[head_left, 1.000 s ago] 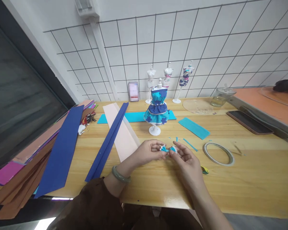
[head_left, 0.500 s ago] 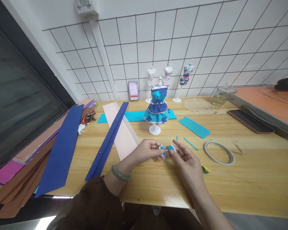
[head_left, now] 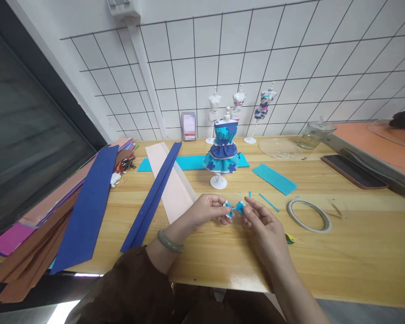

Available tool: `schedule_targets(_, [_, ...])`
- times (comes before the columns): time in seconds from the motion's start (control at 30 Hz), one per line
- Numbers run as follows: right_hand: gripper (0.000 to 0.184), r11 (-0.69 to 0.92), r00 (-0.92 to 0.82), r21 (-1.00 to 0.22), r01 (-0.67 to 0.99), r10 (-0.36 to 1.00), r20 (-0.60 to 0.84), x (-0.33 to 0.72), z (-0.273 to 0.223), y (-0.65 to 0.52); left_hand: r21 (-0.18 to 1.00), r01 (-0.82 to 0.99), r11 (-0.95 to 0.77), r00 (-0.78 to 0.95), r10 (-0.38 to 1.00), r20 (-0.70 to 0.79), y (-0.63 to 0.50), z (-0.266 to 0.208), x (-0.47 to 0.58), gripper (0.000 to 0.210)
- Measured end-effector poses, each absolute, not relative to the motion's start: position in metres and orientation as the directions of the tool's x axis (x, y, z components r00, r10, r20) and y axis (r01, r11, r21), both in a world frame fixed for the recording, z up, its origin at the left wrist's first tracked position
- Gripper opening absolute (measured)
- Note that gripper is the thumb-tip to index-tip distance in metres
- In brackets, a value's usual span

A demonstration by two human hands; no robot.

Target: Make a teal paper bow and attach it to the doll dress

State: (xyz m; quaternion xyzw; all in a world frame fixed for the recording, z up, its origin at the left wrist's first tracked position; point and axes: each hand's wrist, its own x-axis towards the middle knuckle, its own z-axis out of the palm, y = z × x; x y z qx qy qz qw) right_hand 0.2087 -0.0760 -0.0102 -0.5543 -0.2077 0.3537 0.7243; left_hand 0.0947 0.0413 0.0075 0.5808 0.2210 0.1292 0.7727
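A small blue-and-white paper bow [head_left: 239, 207] spans the gap between my two hands above the wooden table [head_left: 222, 261]. My left hand [head_left: 212, 209] pinches its left loop between thumb and fingers. The right loop is gripped by my right hand [head_left: 259, 218], thumb against the fingertips. The bow's narrow middle shows between them. Beyond the hands stands a miniature dress form [head_left: 225, 148] in a turquoise and dark blue ruffled dress. Thin turquoise scraps [head_left: 269, 202] lie just past my right hand. A yellow-green tool [head_left: 290, 238] is partly hidden behind my right wrist.
A roll of tape [head_left: 309, 216] and a turquoise sheet [head_left: 274, 178] lie to the right, with a dark phone [head_left: 354, 171] farther off. Dark blue strips [head_left: 151, 198] and a pale pink sheet [head_left: 170, 184] lie left. Other dress forms [head_left: 265, 105] and a glass cup [head_left: 315, 135] stand behind.
The right thumb has shifted off the front of the bow, and more of its right loop and middle shows. Both hands keep their grip in nearly the same place.
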Motion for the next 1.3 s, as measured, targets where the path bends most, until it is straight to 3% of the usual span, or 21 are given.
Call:
schedule_targets(0.27, [0.045,0.121,0.659,-0.969,-0.214,0.75,-0.051,0.206,-0.006,-0.076,0.963,0.089,0.253,0.901,0.391,-0.186,0.039,0.008,0.094,0.042])
schedule_targets(0.63, [0.048,0.15,0.681,-0.949,-0.278,0.728,-0.085,0.209,-0.009,-0.075,0.949,0.137,0.286,0.906,0.351,-0.236,0.038,0.016,0.094,0.039])
schedule_targets(0.77, [0.049,0.155,0.691,-0.942,-0.297,0.716,-0.1,0.209,-0.011,-0.075,0.925,0.076,0.372,0.896,0.382,-0.227,0.041,0.011,0.095,0.036])
schedule_targets(0.9, [0.046,0.141,0.599,-0.939,-0.315,0.796,-0.082,0.208,-0.013,-0.074,0.9,-0.006,0.436,0.885,0.422,-0.198,0.042,0.009,0.096,0.031])
schedule_targets(1.1, [0.038,0.162,0.539,-0.962,-0.22,0.842,0.019,0.203,-0.008,-0.074,0.889,-0.001,0.458,0.871,0.436,-0.224,0.038,0.011,0.097,0.031])
schedule_targets(1.3, [0.035,0.195,0.622,-0.977,-0.083,0.776,0.103,0.202,-0.012,-0.074,0.893,0.025,0.449,0.903,0.374,-0.213,0.036,0.011,0.098,0.034])
